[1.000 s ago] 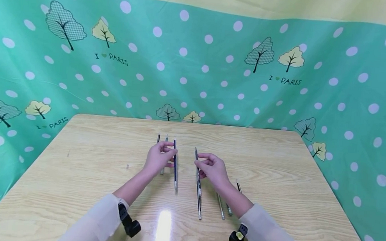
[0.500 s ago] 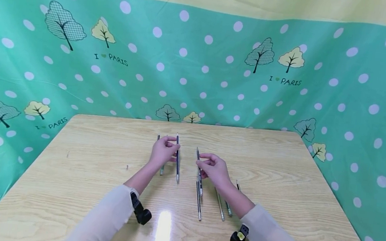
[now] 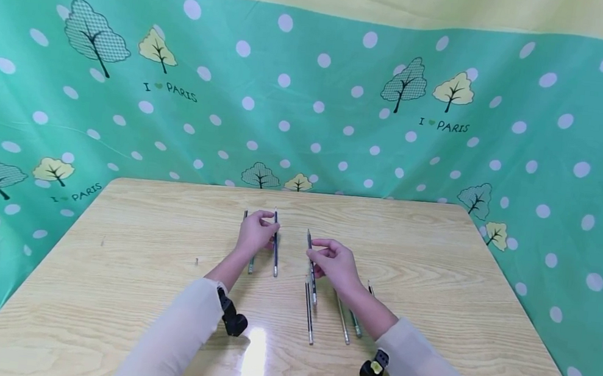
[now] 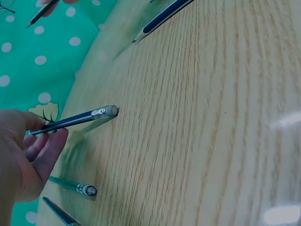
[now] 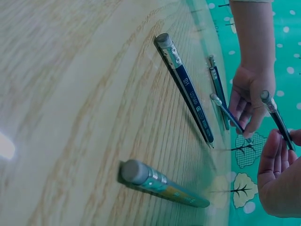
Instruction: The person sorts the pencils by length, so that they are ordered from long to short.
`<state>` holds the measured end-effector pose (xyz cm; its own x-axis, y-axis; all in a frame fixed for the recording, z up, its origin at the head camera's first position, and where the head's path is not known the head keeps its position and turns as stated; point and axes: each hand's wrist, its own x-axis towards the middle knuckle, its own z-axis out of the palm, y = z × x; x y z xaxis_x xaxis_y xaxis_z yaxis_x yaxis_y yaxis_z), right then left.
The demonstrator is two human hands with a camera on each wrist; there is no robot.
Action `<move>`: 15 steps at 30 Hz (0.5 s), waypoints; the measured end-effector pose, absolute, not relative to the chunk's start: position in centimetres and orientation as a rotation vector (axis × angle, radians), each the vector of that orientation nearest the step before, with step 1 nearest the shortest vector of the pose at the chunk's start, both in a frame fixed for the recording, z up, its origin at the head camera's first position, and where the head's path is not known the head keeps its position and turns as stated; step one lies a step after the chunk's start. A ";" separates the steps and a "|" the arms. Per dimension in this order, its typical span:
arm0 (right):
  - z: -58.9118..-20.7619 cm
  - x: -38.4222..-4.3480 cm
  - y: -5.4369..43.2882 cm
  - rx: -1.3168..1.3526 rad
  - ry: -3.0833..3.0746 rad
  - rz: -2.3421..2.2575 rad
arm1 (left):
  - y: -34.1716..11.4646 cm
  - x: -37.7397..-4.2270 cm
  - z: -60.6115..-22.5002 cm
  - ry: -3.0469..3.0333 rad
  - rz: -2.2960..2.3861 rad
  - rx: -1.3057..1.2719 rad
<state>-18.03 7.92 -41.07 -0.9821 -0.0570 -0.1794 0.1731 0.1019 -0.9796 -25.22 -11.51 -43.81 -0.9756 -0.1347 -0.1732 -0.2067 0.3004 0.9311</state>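
My left hand (image 3: 257, 232) pinches a dark blue pencil (image 3: 275, 256) between thumb and fingers, its point facing the far edge. In the left wrist view that pencil's eraser end (image 4: 111, 111) is close over the tabletop. Beside it lie a green pencil (image 4: 70, 185) and a dark pencil (image 4: 59, 212), partly behind the hand in the head view. My right hand (image 3: 334, 265) pinches another dark pencil (image 3: 314, 287), tip pointing away and eraser end toward me. Just below it, a black-striped pencil (image 3: 309, 314) lies on the table.
Near my right forearm lie a pale gold pencil (image 3: 342, 321), a green pencil (image 3: 355, 325) and a dark pencil (image 3: 371, 287). A small grey bit (image 3: 197, 261) sits left on the wooden table (image 3: 130, 292). Behind the table hangs a green dotted cloth (image 3: 311, 91).
My left hand has moved slightly away from me and right with its pencil, lowering the eraser end toward the table beside the others. My right hand has barely moved.
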 end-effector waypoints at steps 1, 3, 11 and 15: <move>-41.1 -18.0 7.9 0.114 2.200 -1.995 | -11.5 -25.3 -43.8 2.489 1.781 -0.327; -41.2 -18.1 8.0 0.103 2.208 -1.998 | -11.5 -25.5 -43.8 2.504 1.754 -0.324; -41.1 -18.1 8.3 0.104 2.188 -2.006 | -11.3 -25.7 -44.0 2.602 1.598 -0.288; -40.5 -17.8 8.4 0.103 2.184 -1.985 | -11.3 -25.9 -44.2 2.629 1.546 -0.269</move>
<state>-17.81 8.40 -40.52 -0.9799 -0.0745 -0.1851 0.1771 0.1018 -0.9789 -25.86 -11.28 -44.16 -0.9814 -0.1100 -0.1573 -0.1910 0.4755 0.8588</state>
